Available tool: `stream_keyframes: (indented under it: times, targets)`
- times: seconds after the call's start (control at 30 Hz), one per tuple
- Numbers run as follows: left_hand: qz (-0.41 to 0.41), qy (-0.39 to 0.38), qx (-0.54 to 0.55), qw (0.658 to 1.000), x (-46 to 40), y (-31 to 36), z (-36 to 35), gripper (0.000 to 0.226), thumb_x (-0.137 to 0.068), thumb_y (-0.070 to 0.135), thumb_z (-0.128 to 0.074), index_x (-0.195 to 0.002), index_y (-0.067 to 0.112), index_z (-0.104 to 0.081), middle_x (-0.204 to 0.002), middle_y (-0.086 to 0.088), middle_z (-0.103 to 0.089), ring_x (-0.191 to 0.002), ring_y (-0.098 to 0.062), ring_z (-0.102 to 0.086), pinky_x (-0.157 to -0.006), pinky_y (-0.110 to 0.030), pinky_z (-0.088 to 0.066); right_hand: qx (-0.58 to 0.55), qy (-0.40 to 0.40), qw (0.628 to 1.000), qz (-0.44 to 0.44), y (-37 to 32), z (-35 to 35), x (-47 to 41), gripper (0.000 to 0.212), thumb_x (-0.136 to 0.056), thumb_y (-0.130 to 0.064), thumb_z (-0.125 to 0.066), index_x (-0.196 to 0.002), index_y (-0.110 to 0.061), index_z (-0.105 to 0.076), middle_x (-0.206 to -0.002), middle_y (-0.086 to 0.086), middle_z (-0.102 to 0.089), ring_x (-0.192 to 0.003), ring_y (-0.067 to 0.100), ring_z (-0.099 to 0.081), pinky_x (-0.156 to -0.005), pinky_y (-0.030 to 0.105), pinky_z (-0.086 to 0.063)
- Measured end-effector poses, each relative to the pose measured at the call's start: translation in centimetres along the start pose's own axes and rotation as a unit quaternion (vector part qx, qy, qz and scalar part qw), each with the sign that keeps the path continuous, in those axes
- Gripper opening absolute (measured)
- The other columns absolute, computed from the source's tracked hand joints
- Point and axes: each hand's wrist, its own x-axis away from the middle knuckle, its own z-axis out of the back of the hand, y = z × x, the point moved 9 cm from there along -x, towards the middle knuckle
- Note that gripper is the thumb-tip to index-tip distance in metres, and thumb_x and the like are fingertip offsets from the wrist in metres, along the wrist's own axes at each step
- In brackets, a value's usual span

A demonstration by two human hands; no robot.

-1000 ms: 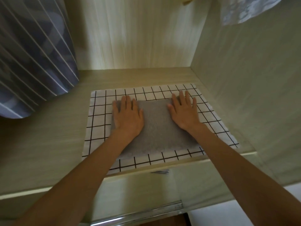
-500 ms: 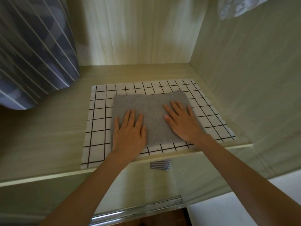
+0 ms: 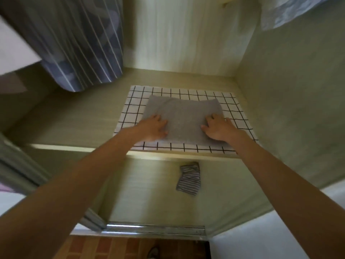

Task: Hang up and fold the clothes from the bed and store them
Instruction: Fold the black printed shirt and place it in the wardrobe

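Observation:
A folded grey cloth [image 3: 183,116] lies on a folded white cloth with a black grid [image 3: 134,107], both on the wardrobe shelf [image 3: 78,120]. My left hand [image 3: 154,128] rests on the grey cloth's near left part, fingers loosely bent. On the near right part lies my right hand [image 3: 217,128], fingers spread. Neither hand grips anything.
A blue striped garment [image 3: 80,43] hangs at the left over the shelf. A pale patterned garment [image 3: 283,12] hangs at the top right. A small striped folded piece [image 3: 189,178] lies on the lower level. The wardrobe's side wall [image 3: 291,90] is close on the right.
Both hands have slid back toward the shelf's front edge over the grey cloth. My view has pulled back and lowered, showing the lower level and the floor.

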Motion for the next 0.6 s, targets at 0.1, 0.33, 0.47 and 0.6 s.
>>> stream_keyframes:
  times: [0.1, 0.33, 0.47, 0.6]
  targets:
    - [0.021, -0.03, 0.093, 0.995, 5.0, -0.5, 1.1, 0.052, -0.106, 0.035, -0.032, -0.155, 0.018, -0.023, -0.161, -0.01, -0.021, -0.147, -0.028, -0.023, -0.117, -0.04, -0.019, -0.073, -0.073, 0.993, 0.053, -3.4, 0.8, 3.7, 0.038, -0.107, -0.035, -0.032, -0.124, -0.011, -0.056, -0.124, 0.009, -0.056, -0.117, 0.027, -0.05, -0.091, 0.032, -0.036]
    - [0.042, 0.044, 0.431, 0.9, 20.3, -6.3, -0.4, 0.031, -0.1, 0.018, -0.052, -0.131, 0.012, -0.056, -0.135, -0.006, -0.06, -0.106, -0.011, -0.064, -0.088, -0.017, -0.05, -0.255, -0.14, 0.934, 0.208, -13.0, 2.8, 12.4, 0.044, -0.104, -0.037, -0.042, -0.141, -0.013, -0.047, -0.141, 0.007, -0.052, -0.13, 0.023, -0.049, -0.107, 0.031, -0.036]
    - [0.048, 0.108, 0.568, 0.814, 29.7, -10.8, -2.1, 0.069, -0.069, 0.053, -0.079, -0.123, 0.012, -0.066, -0.123, -0.01, -0.068, -0.114, -0.025, -0.065, -0.1, -0.037, -0.05, -0.391, -0.184, 0.855, 0.287, -20.0, 2.6, 14.7, 0.039, -0.103, -0.036, -0.043, -0.128, -0.01, -0.058, -0.124, 0.007, -0.067, -0.108, 0.015, -0.068, -0.093, 0.023, -0.053]
    - [0.123, 0.206, 0.666, 0.706, 38.3, -15.8, -3.7, 0.069, -0.07, 0.051, -0.077, -0.12, 0.005, -0.067, -0.123, -0.018, -0.066, -0.111, -0.033, -0.066, -0.09, -0.038, -0.056, -0.478, -0.25, 0.775, 0.331, -28.2, 1.9, 17.6, 0.042, -0.103, -0.039, -0.039, -0.122, -0.009, -0.062, -0.115, 0.007, -0.073, -0.106, 0.018, -0.07, -0.093, 0.03, -0.055]
